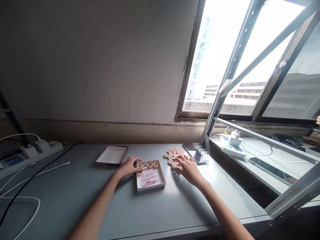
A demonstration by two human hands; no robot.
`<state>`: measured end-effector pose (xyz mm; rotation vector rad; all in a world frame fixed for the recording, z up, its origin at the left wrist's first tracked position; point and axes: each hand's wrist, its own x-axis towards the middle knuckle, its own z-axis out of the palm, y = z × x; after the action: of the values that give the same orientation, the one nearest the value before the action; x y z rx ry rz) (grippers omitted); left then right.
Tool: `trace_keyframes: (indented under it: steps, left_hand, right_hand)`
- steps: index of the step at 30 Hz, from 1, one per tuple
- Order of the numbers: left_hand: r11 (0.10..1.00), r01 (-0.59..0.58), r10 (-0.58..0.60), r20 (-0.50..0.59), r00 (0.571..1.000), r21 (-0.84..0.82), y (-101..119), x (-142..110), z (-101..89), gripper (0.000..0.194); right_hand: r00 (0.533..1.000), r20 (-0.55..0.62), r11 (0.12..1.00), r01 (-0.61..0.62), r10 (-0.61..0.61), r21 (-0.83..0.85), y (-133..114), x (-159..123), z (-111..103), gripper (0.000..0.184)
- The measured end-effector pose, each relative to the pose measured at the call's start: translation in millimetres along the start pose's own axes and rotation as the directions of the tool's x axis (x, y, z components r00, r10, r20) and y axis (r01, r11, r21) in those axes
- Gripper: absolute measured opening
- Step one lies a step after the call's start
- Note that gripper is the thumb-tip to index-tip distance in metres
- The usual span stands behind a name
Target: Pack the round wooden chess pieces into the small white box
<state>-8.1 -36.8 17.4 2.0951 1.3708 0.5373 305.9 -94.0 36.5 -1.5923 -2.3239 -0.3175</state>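
Observation:
A small white box (150,185) lies on the grey table (75,200). It holds a row of round wooden chess pieces (148,165) along its far edge and a folded sheet with red print (148,177). My left hand (128,166) rests at the box's far left corner, fingers curled on a piece there. A heap of several more wooden pieces (172,155) lies to the right of the box. My right hand (187,166) lies over the near side of that heap, fingers spread flat on the pieces.
The box lid (112,155) lies upside down to the left. A phone (196,155) lies past the heap. Power strips sit at the far left (30,151) and on the right shelf (232,146), with cables (30,200) across the table. A metal frame (225,83) stands by the window.

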Motion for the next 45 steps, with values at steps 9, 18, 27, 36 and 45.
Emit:
trace_keyframes:
  steps: [9,18,27,36,45]
  left_hand:
    - [0.994,-0.092,0.086,-0.099,0.991,-0.061,9.4,-1.3,9.1,0.036]
    - [0.999,-0.049,0.048,-0.114,0.992,-0.008,5.6,5.2,15.1,0.030]
    - [0.990,-0.120,0.113,-0.092,0.989,-0.069,1.8,6.6,18.9,0.036]
    - [0.994,-0.103,0.105,-0.060,0.993,0.031,20.3,4.0,26.3,0.042]
    - [0.997,-0.080,0.080,-0.012,0.997,-0.006,21.1,1.9,22.5,0.042]
  right_hand:
    - [1.000,0.002,0.998,0.008,-0.007,-0.056,7.0,6.9,16.6,0.020]
    - [0.988,0.014,0.960,0.148,-0.155,0.236,-8.9,10.5,-2.9,0.019]
    - [0.944,0.080,0.923,0.291,-0.320,0.251,-90.6,57.5,9.2,0.020]
    - [0.994,-0.050,0.991,0.104,-0.100,0.078,-36.8,13.0,-9.5,0.016]
    - [1.000,0.008,1.000,0.023,-0.023,0.000,2.0,-40.6,-10.7,0.015]
